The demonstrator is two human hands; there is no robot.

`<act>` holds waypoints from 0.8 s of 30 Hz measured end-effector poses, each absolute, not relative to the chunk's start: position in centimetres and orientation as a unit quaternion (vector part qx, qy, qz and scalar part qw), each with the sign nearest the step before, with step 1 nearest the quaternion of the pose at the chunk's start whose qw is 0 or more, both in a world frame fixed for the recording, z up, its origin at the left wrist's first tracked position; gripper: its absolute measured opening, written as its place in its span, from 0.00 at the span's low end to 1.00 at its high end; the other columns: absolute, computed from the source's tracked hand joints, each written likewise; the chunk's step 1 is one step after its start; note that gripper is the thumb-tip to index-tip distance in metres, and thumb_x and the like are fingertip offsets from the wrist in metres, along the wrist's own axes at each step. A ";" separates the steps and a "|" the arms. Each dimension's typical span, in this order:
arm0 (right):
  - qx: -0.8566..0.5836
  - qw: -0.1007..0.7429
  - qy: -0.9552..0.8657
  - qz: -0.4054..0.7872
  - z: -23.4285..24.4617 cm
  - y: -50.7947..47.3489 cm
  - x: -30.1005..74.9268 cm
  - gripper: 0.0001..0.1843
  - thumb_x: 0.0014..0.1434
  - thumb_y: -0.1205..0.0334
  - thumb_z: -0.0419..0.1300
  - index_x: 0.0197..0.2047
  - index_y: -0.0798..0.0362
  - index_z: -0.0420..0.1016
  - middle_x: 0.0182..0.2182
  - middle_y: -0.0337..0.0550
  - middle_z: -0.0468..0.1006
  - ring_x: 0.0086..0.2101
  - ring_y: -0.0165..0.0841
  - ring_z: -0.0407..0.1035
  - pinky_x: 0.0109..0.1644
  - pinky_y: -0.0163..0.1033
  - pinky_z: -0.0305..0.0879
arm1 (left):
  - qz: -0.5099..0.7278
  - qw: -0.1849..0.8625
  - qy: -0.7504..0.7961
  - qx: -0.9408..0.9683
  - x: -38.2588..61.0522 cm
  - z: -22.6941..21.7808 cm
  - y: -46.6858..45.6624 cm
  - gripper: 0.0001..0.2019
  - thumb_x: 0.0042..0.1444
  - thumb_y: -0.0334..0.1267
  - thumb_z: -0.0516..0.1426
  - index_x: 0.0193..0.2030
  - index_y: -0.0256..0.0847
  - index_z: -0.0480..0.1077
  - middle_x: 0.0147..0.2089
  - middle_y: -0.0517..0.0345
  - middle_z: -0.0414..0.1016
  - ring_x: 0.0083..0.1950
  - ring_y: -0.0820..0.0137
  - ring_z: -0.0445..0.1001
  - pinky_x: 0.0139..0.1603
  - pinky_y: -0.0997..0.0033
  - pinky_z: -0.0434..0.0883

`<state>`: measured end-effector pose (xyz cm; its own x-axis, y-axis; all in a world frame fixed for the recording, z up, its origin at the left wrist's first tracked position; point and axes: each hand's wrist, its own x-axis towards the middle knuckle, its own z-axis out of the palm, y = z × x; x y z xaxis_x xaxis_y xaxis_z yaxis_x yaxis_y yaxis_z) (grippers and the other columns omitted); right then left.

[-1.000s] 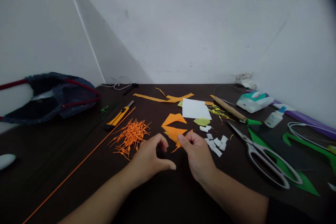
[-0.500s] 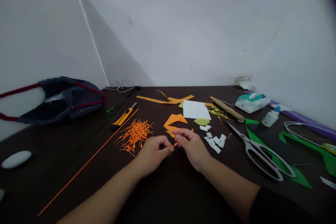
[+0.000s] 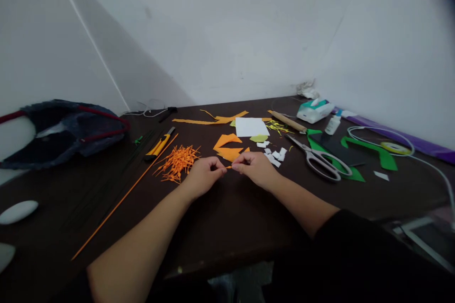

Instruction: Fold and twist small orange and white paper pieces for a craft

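Observation:
Between my two hands stretches a small twisted orange paper strip (image 3: 229,167), pinched at both ends. My left hand (image 3: 206,174) is closed on its left end, thumb against forefinger. The other end sits between the thumb and fingers of my right hand (image 3: 256,168). A pile of thin orange twisted paper pieces (image 3: 178,163) lies just left of my left hand. Beyond the hands are cut orange paper pieces (image 3: 229,152). Small white paper pieces (image 3: 276,156) rest to the right of my right hand.
On the right lie scissors (image 3: 322,161), green paper (image 3: 387,156), a glue bottle (image 3: 333,124) and a tissue pack (image 3: 314,111). A yellow cutter (image 3: 159,146), a long orange stick (image 3: 124,197) and a dark bag (image 3: 64,128) are leftward. White paper (image 3: 252,127) lies farther back.
My camera view has shifted, bringing the table's front edge into sight. Both hands still pinch the orange strip, which now lies straighter between the fingertips.

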<state>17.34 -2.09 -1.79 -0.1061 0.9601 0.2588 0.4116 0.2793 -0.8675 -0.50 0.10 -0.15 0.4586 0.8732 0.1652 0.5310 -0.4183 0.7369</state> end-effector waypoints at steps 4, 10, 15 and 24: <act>-0.525 0.423 -0.679 0.290 -1.9 -3.2 17.6 0.06 0.48 0.63 0.59 0.31 0.53 0.74 0.25 0.38 0.75 0.26 0.28 0.66 0.32 0.34 0.61 | 0.268 0.313 0.417 0.810 -0.3 -0.1 -0.4 0.07 0.46 0.38 0.54 0.23 0.39 0.69 0.24 0.62 0.71 0.28 0.71 0.67 0.30 0.73 0.62; -0.557 0.412 -0.680 0.240 -1.7 -3.9 17.3 0.05 0.50 0.62 0.57 0.26 0.54 0.71 0.21 0.36 0.71 0.24 0.27 0.63 0.30 0.33 0.58 | 0.264 0.302 0.394 0.827 -0.2 0.0 -0.9 0.07 0.47 0.39 0.54 0.24 0.39 0.69 0.24 0.62 0.71 0.28 0.71 0.67 0.31 0.73 0.62; -0.570 0.393 -0.691 0.207 -0.4 -4.5 17.0 0.13 0.55 0.61 0.51 0.21 0.54 0.68 0.16 0.35 0.66 0.20 0.27 0.60 0.27 0.33 0.56 | 0.262 0.277 0.382 0.842 0.0 0.2 -1.3 0.06 0.48 0.38 0.54 0.25 0.39 0.69 0.26 0.62 0.71 0.29 0.71 0.66 0.33 0.72 0.62; -0.671 0.165 -0.711 0.133 -6.2 -20.4 20.7 0.08 0.58 0.57 0.52 0.37 0.44 0.71 0.39 0.44 0.72 0.38 0.35 0.66 0.39 0.40 0.65 | 0.232 0.264 0.372 0.859 0.2 0.8 -2.1 0.05 0.48 0.36 0.55 0.24 0.40 0.69 0.25 0.62 0.72 0.29 0.71 0.68 0.35 0.71 0.62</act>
<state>20.72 -20.42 -6.21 -0.0461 0.9973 0.0563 0.9095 0.0652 -0.4105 0.23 -2.12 0.83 0.6159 0.7615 0.2020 0.5161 -0.5837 0.6269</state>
